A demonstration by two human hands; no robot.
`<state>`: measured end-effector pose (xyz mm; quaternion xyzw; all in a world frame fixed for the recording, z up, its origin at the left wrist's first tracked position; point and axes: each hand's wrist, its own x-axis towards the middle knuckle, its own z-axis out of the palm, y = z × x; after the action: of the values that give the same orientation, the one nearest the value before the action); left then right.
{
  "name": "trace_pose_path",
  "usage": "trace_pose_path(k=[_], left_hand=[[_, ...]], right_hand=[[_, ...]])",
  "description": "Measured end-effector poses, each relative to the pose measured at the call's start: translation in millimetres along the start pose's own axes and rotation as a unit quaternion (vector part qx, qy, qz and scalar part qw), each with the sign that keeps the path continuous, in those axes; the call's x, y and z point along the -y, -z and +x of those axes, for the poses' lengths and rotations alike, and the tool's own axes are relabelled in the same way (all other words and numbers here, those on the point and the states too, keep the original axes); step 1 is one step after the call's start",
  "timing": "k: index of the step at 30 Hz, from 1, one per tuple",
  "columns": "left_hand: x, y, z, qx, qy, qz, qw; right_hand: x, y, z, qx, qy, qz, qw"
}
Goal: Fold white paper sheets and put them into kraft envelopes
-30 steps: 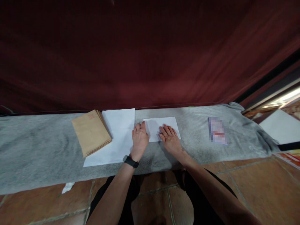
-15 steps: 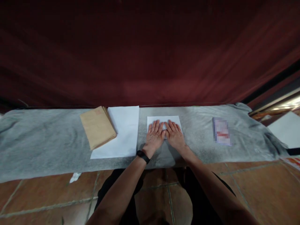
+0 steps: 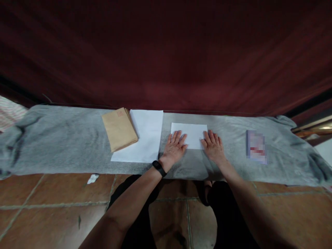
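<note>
A folded white sheet of paper (image 3: pixel 191 134) lies on a grey cloth (image 3: pixel 64 138) spread over the floor. My left hand (image 3: pixel 174 148), with a black band on the wrist, lies flat and open on the sheet's lower left corner. At the sheet's right edge my right hand (image 3: pixel 213 145) presses flat, fingers stretched out. Neither hand holds anything.
A stack of white paper (image 3: pixel 145 138) lies left of the folded sheet, and a pile of brown envelopes (image 3: pixel 118 128) overlaps its left side. A small printed packet (image 3: pixel 255 146) sits to the right. Dark red curtain (image 3: pixel 166 55) hangs behind. A paper scrap (image 3: pixel 92 178) lies on the tiled floor.
My hands went from side by side on the middle of the folded sheet to spread apart at its left and right edges. The view has shifted, so everything sits further right.
</note>
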<state>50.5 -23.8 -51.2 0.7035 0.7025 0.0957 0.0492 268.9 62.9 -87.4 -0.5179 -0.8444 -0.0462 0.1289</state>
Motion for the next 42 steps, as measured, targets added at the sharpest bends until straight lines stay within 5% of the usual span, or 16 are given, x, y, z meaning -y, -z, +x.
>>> trace_pose_path(k=[6, 17, 26, 42], left_hand=[[-2, -1.0, 2, 0.01, -0.006, 0.021, 1.0], [-20, -3.9, 8, -0.002, -0.048, 0.045, 0.998], [-31, -0.8, 11, 0.047, -0.032, 0.069, 0.996], [-21, 1.3, 5, 0.011, 0.002, -0.01, 1.0]], right_hand=[[-3, 9, 8, -0.019, -0.031, 0.009, 0.999], [55, 5, 30, 0.026, 0.085, 0.121, 0.989], [51, 4, 30, 0.02, 0.086, 0.081, 0.993], [17, -6, 34, -0.016, -0.008, 0.055, 0.998]])
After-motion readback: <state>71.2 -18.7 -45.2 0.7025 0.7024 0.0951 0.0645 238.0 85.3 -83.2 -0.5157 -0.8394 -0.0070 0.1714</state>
